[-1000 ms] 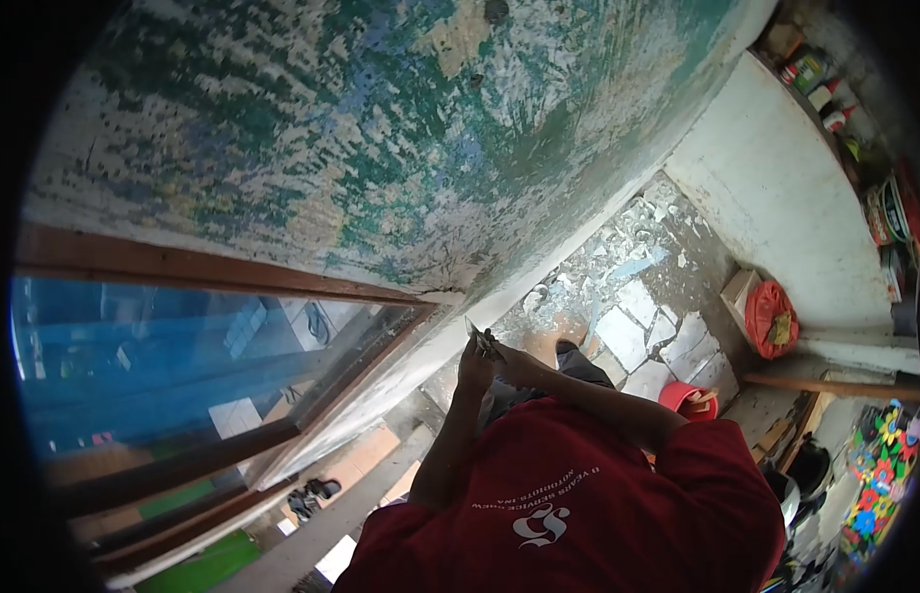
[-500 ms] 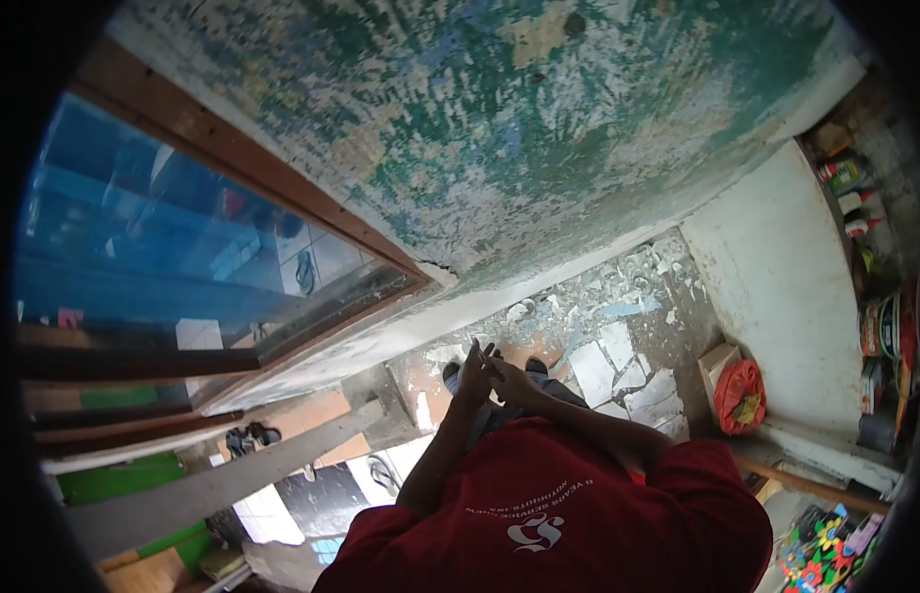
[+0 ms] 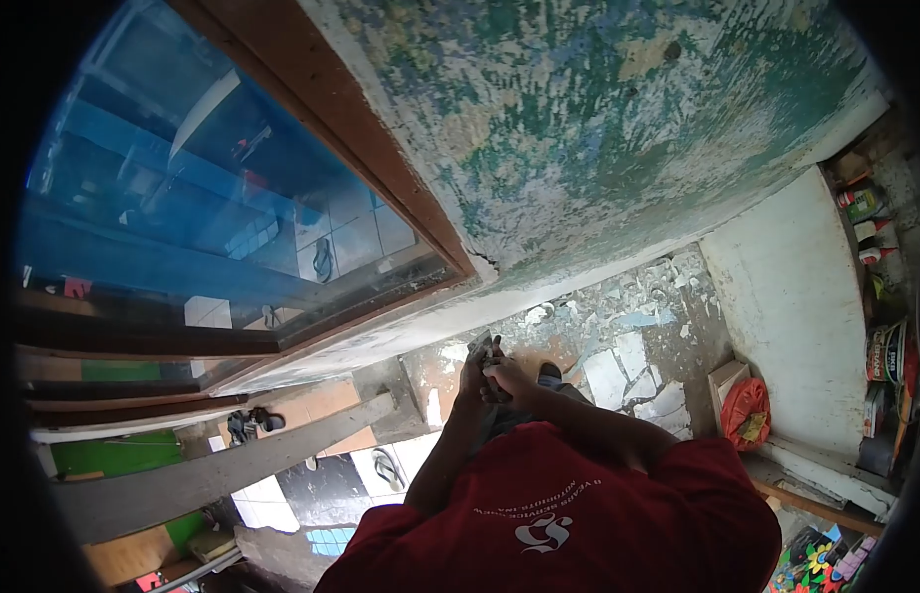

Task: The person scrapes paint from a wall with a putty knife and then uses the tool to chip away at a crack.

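Observation:
My left hand [image 3: 472, 378] and my right hand [image 3: 510, 379] are together in front of my red shirt, low above the floor and close to the wall's foot. The fingers of both look closed against each other. A small greyish shape shows at the left fingertips, too small to name. The right hand overlaps the left, so part of the grip is hidden. Ahead of them rises a wall [image 3: 579, 148] with worn green, white and yellowish paint. Flakes of paint [image 3: 643, 306] lie on the floor near its base.
A brown-framed window [image 3: 381, 148] with blue-tinted glass is at left. On the right are a red plastic bag [image 3: 746, 415], a white panel [image 3: 791, 296] and shelves with cans [image 3: 885, 353]. Broken white tiles [image 3: 608, 379] cover some floor. Sandals [image 3: 386, 468] lie at lower left.
The view has shifted, so the wall, window and floor appear farther right and the window looks larger. My hands stay together, and their fingers are drawn in more closely.

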Motion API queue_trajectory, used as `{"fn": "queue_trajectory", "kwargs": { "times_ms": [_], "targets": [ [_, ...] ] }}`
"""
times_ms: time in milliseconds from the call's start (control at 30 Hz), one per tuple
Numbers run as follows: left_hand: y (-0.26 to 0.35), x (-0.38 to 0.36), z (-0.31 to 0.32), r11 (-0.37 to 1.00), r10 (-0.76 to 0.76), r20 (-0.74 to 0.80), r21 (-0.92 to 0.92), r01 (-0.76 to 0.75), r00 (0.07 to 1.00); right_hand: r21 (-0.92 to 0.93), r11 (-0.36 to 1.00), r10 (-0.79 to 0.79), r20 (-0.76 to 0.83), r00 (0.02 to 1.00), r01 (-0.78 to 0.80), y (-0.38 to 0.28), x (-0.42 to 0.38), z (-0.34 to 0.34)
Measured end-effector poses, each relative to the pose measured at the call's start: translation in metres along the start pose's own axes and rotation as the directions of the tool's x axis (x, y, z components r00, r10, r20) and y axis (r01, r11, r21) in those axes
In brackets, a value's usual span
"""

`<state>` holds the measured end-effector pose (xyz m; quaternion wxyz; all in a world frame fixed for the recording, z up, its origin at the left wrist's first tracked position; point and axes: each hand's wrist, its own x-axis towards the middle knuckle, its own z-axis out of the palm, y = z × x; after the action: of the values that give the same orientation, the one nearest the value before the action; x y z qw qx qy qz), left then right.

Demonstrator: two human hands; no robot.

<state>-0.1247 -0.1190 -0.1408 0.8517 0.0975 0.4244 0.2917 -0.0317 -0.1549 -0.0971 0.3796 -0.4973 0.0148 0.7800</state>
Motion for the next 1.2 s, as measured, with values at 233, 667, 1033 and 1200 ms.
{"fn": "queue_trajectory", "kwargs": {
  "times_ms": [233,667,1033,1200],
  "targets": [
    [0.062,0.029,-0.028,0.883,0.147,0.045,0.445,-0.151,0.988,0.004,0.996,-0.091,-0.027,0.995,0.091,-0.017,0.030,0.046],
    [0.070,0.087,-0.051,0.986,0.040,0.021,0.162,-0.043,0.999,0.072,0.986,-0.130,-0.229,0.965,0.151,-0.020,0.062,0.054],
    [0.073,0.074,-0.032,0.964,0.089,-0.063,0.255,-0.070,0.994,-0.054,0.984,-0.177,-0.259,0.950,0.168,-0.037,0.035,0.064],
    [0.071,0.077,-0.039,0.967,0.127,-0.040,0.226,-0.115,0.991,-0.126,0.968,-0.239,-0.216,0.947,0.215,-0.034,0.031,0.062]
  ]
}}
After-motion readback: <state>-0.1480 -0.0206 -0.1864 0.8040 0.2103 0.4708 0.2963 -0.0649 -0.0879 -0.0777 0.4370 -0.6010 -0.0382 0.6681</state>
